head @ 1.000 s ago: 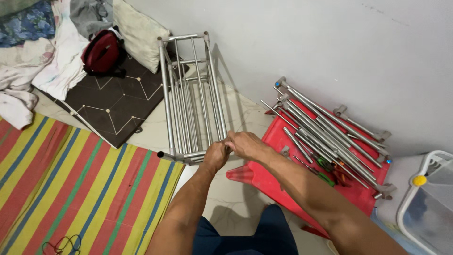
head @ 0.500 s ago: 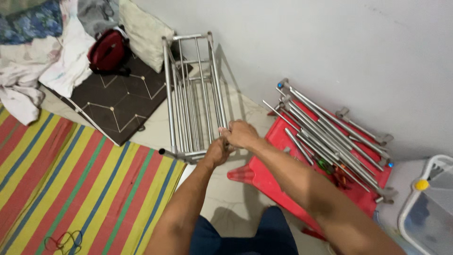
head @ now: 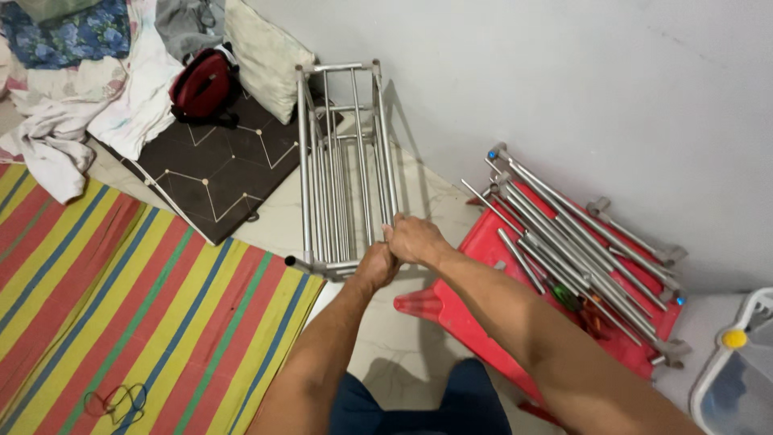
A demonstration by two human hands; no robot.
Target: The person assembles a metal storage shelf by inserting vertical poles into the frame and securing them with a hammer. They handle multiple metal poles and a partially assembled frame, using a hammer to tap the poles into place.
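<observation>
A: How far is the work, as you see it from the head camera?

B: I judge it about half done. One section, the silver metal tube rack frame (head: 345, 169), is already joined and lies on the pale floor, running toward 12 o'clock from the hands. My left hand (head: 377, 264) is closed around the near corner of the frame. My right hand (head: 412, 238) is just beside it at 1 o'clock, its fingers curled on the same corner, pinching a tube end, I think.

A: And what is left?

B: Many loose silver metal tubes (head: 576, 246) wait at 3 o'clock, not yet mounted.

A: Any containers?

B: The tubes lie on a red plastic tray-like lid (head: 475, 318), with some small tools that I cannot identify. At 4 o'clock there is a clear plastic box with white rim (head: 745, 379); its content is dark and unclear.
</observation>
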